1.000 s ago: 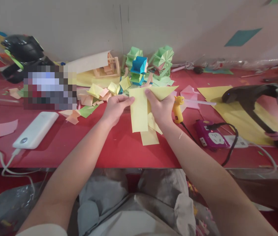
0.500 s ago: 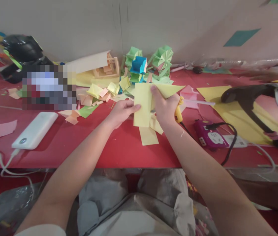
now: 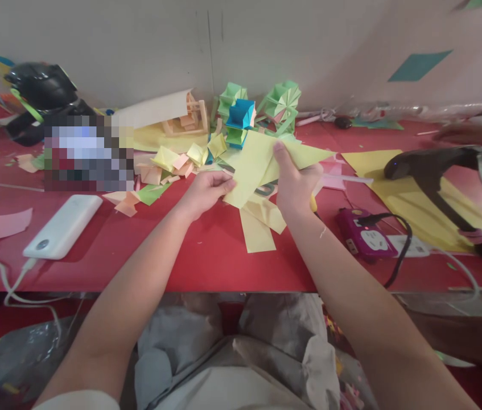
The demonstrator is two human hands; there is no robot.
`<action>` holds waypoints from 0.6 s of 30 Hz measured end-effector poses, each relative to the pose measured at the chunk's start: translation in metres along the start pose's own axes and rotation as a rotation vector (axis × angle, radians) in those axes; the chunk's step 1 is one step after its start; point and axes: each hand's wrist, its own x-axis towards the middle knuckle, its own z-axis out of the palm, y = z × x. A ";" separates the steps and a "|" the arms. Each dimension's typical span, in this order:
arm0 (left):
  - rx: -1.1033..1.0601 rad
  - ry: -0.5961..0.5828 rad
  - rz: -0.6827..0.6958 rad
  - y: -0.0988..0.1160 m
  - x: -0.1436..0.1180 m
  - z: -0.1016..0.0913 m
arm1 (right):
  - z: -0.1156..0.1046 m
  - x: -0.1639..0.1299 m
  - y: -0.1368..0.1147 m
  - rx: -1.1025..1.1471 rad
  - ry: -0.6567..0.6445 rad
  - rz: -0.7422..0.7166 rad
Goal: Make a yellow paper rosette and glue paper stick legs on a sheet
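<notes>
Yellow paper sheet (image 3: 251, 165) held between both hands, raised just above red worktop (image 3: 206, 250).
Left hand (image 3: 206, 191) pinches sheet's near-left corner, fingers closed on edge.
Right hand (image 3: 296, 185) grips right side, thumb on top, fingers curled under.
Sheet's long axis tilts up-right, folded point past right hand.
Loose yellow strips (image 3: 260, 225) lie below, nearer right hand.

Two hands, the left hand (image 3: 206, 191) and the right hand (image 3: 294, 185), are showing near the middle. One white power bank (image 3: 62, 226) is lying at the near left. One purple power strip (image 3: 365, 234) is sitting at the right. Two green folded paper models (image 3: 231, 97) (image 3: 284, 102) and one blue paper cube (image 3: 241, 113) are standing at the far side.
</notes>
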 end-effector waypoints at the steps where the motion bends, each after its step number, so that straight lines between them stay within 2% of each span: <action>1: 0.030 0.006 -0.025 0.001 0.000 -0.001 | 0.000 0.000 0.000 0.003 -0.004 0.008; 3: 0.112 0.033 -0.041 0.002 0.000 -0.003 | 0.000 -0.002 -0.002 0.010 -0.023 0.030; 6: 0.245 0.101 0.031 0.003 0.001 -0.013 | -0.001 -0.003 -0.003 0.026 -0.068 0.087; 8: 0.326 0.134 0.081 0.004 0.001 -0.025 | -0.003 -0.001 -0.004 0.033 -0.138 0.117; 11: 0.415 0.177 0.113 0.004 -0.001 -0.048 | -0.009 0.008 -0.007 0.075 -0.310 0.206; 15: 0.589 0.050 0.098 0.007 -0.004 -0.070 | -0.017 0.016 -0.016 0.177 -0.599 0.466; 18: 0.748 0.023 0.074 0.011 -0.007 -0.073 | -0.019 0.013 -0.021 0.130 -0.718 0.491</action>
